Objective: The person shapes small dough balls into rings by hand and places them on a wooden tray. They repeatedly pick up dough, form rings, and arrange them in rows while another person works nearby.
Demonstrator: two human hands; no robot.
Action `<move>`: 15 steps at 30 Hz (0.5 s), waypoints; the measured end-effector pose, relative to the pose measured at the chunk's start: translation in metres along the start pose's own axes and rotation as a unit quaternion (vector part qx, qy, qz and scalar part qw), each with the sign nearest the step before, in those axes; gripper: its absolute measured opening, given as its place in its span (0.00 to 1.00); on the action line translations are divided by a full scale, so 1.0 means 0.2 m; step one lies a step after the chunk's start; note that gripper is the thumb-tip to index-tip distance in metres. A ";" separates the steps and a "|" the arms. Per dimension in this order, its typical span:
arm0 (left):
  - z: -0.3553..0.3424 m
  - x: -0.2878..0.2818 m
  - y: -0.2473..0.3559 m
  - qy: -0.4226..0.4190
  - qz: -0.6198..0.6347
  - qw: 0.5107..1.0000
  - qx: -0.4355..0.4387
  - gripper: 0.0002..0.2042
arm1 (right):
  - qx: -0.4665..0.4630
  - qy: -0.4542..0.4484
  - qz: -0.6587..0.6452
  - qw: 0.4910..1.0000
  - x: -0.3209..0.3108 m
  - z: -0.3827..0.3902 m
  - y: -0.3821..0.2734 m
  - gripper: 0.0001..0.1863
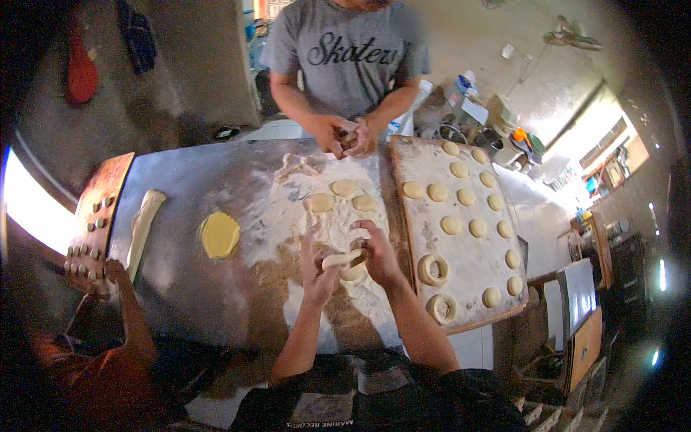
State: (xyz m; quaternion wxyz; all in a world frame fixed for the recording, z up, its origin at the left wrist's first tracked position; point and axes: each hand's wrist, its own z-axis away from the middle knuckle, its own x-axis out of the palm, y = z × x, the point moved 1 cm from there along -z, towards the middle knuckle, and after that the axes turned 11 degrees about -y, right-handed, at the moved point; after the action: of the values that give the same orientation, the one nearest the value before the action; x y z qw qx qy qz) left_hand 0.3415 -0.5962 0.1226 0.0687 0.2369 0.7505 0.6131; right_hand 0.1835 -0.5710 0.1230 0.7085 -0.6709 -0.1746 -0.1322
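Note:
A pale piece of dough, seen nearly edge-on, is held up between my two hands just above the floured table. My left hand grips its left end, fingers curled around it. At its right end, my right hand has its fingers bent around the dough; the fingertips are partly hidden. Directly below lies a round of dough, partly covered by the held piece. Farther back on the flour rest three more flattened rounds: a left one, a far one and a right one.
At right, a floured wooden board bears several dough rounds and two dough rings. Leftward are a yellow round slab, a long dough roll and another board with small pieces. Co-workers' hands work across the table and at its left end.

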 end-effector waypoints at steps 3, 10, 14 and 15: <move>0.02 0.05 0.01 -0.031 0.187 0.978 0.090 0.29 | -0.054 -0.097 0.329 0.938 0.06 0.05 -0.06 0.37; 0.08 0.24 0.04 -0.088 -0.293 0.948 -0.086 0.12 | -0.038 -0.041 0.054 0.997 0.05 0.26 -0.16 0.33; 0.08 0.42 0.02 -0.096 -0.154 0.983 0.035 0.10 | -0.082 0.057 0.070 0.993 -0.04 0.38 -0.22 0.28; 0.10 0.45 0.04 -0.129 -0.152 0.980 0.021 0.07 | -0.059 0.009 0.208 0.976 -0.06 0.41 -0.25 0.27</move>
State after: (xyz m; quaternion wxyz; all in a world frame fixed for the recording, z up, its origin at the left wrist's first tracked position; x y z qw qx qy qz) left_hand 0.2729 -0.5383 0.1416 0.2519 0.1984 0.7757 0.5436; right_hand 0.1455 -0.4924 0.1653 0.6810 -0.7321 -0.0167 0.0023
